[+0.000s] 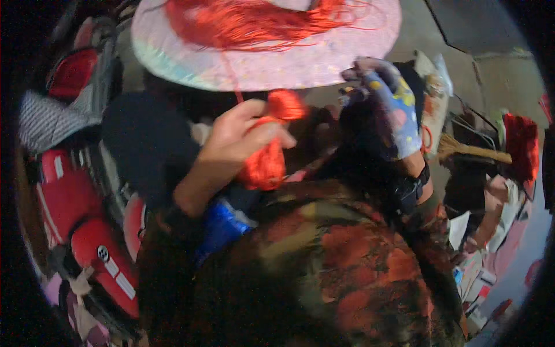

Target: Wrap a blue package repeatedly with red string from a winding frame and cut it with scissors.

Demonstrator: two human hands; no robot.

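My left hand (240, 136) is closed around a bundle of shiny orange-red cord (263, 168). The bundle bulges below my fingers, and a rounded knob of the same cord sticks out above them. A thin red strand runs up from this hand to a loose heap of red cord (248, 26) on a round pinkish-white board (196, 72). To the right, just below the board's edge, is my right hand (393, 107) in a spotted blue-grey glove. Its fingers are bent in toward the thumb, and blur and shadow hide whatever is between them.
On the left lie a red case-like object (104, 260), a quilted grey cloth (55, 124) and a dark rounded pad (147, 144). A straw hand brush (477, 150), a red package (520, 147) and crumpled wrappers are on the right. Something shiny blue (222, 228) rests near my left forearm.
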